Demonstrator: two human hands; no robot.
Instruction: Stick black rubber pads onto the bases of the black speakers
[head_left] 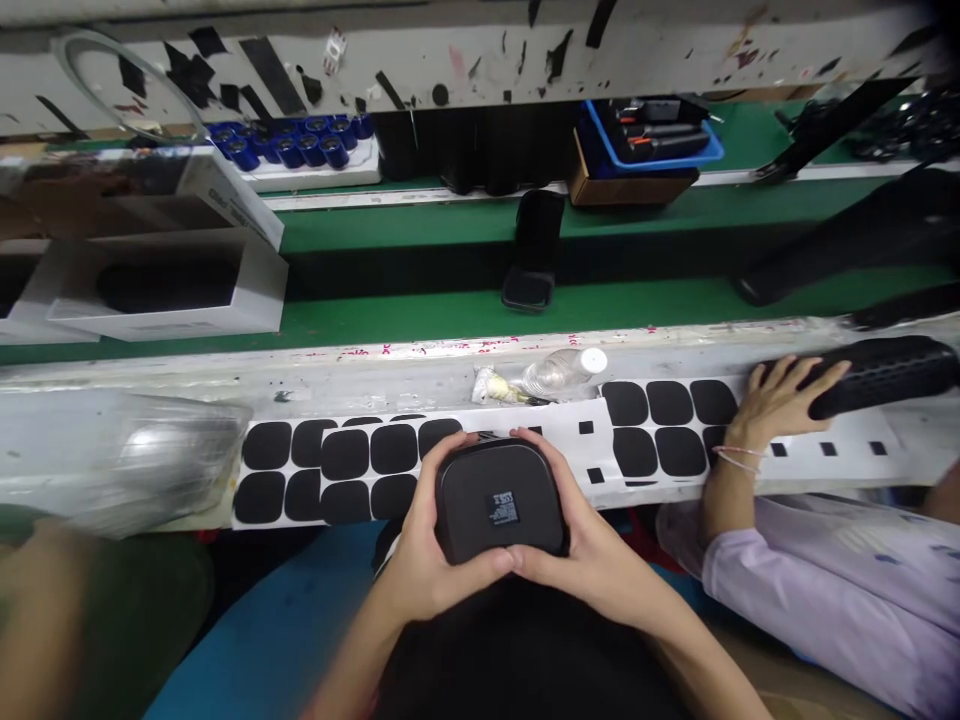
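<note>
A black rounded case (480,500) with a small printed label on its face is held between both hands, near my body at the bench edge. My left hand (435,545) wraps its left side, thumb along the near edge. On the right side, my right hand (577,530) grips it the same way, and the two thumbs meet at the near edge. Beyond the case lie white sheets (559,425) with black rounded-square pads (394,448) and small black squares.
A clear bottle (559,370) lies behind the sheets. Another person's hand (780,400) touches a black perforated object (892,375) at right. Plastic wrap (180,450), white boxes (172,320), a black stand (529,290) and a blue tray (705,150) are also around.
</note>
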